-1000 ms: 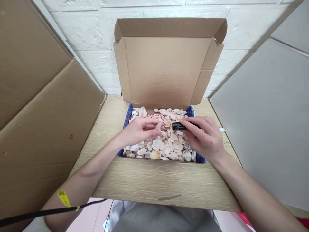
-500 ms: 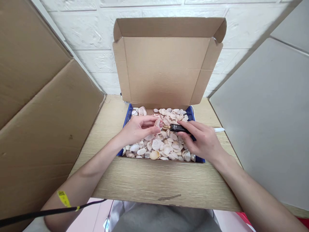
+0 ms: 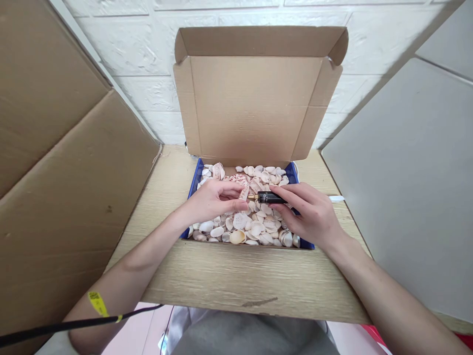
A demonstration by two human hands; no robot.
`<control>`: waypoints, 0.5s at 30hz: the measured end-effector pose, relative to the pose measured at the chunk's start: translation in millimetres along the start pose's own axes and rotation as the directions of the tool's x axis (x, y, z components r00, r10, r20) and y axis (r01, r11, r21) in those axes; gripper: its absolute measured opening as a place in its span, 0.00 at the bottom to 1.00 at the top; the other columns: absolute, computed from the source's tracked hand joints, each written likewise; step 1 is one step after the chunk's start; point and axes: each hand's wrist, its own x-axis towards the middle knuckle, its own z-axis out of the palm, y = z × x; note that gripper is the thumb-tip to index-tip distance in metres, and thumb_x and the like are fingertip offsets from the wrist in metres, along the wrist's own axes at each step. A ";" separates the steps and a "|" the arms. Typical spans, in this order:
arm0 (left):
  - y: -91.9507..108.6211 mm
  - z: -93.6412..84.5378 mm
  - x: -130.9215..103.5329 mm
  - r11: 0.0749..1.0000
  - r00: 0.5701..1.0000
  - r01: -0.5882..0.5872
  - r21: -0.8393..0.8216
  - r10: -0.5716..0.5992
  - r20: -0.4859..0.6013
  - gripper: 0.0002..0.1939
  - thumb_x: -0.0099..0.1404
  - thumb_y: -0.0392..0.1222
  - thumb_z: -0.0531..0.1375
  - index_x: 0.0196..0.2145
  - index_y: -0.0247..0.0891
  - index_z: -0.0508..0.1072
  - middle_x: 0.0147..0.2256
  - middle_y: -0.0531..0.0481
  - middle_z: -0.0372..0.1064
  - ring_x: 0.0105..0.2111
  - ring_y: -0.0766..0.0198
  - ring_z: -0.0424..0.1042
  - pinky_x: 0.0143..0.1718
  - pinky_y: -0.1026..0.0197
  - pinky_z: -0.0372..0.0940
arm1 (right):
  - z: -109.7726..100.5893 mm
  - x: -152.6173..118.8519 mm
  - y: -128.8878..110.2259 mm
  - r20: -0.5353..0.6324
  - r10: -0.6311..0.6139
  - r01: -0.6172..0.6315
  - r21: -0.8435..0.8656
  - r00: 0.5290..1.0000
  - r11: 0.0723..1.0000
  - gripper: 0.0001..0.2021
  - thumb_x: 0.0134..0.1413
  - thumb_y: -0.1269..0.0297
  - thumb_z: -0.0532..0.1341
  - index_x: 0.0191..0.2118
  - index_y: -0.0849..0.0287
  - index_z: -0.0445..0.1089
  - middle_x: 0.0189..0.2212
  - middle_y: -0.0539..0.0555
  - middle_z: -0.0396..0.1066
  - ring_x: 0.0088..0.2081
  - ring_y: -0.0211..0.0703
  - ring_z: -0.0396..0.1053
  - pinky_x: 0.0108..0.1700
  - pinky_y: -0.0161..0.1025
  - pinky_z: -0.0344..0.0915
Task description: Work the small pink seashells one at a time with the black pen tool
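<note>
Maybe the held shell (image 3: 244, 192) could crack if the black tool (image 3: 271, 197) pushes hard; left fingers (image 3: 238, 204) pinch it above the box (image 3: 193, 181), right fingers (image 3: 288, 194) curl snugly round the tool.

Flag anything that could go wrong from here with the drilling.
The brass tip of the black hand drill meets the shell right by the left hand, so a slip could catch a finger. The shell is only pinched in the fingers, with no clamp, so it might twist or crack. Both hands work over the open box of loose shells, so a dropped piece could get lost among them.
</note>
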 end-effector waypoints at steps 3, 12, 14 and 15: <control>2.8 -0.2 -0.6 1.000 1.000 0.008 0.009 -0.008 0.028 0.16 0.58 0.47 0.66 0.39 0.33 0.77 0.31 0.50 0.75 0.30 0.66 0.72 0.32 0.66 0.67 | -0.1 -0.7 1.8 0.002 -0.011 0.011 0.004 1.000 1.000 0.15 0.58 0.67 0.61 0.52 0.58 0.66 0.37 0.57 0.75 0.35 0.44 0.72 0.35 0.41 0.70; 4.8 -2.3 -1.2 0.987 0.996 -0.088 0.132 0.082 0.046 0.15 0.59 0.49 0.64 0.37 0.33 0.79 0.25 0.55 0.66 0.24 0.71 0.60 0.24 0.68 0.56 | -0.2 -1.7 0.1 0.049 -0.092 0.093 -0.007 0.995 0.996 0.16 0.59 0.65 0.62 0.51 0.62 0.65 0.37 0.57 0.76 0.34 0.41 0.74 0.33 0.37 0.71; 2.2 -2.7 -1.2 0.980 0.994 -0.102 0.169 0.095 0.049 0.16 0.60 0.49 0.64 0.40 0.34 0.80 0.23 0.56 0.65 0.23 0.71 0.58 0.22 0.68 0.52 | 0.0 -1.9 -0.9 0.062 -0.092 0.093 -0.011 0.994 0.996 0.15 0.59 0.65 0.61 0.51 0.62 0.66 0.37 0.57 0.76 0.34 0.42 0.74 0.32 0.37 0.71; 1.0 -2.7 -1.1 0.978 0.994 -0.106 0.178 0.100 0.041 0.17 0.59 0.48 0.64 0.41 0.34 0.80 0.23 0.56 0.65 0.23 0.71 0.58 0.22 0.68 0.53 | 0.1 -1.9 -1.2 0.068 -0.090 0.091 -0.011 0.994 0.996 0.15 0.59 0.65 0.61 0.51 0.62 0.66 0.37 0.57 0.76 0.34 0.42 0.74 0.32 0.37 0.71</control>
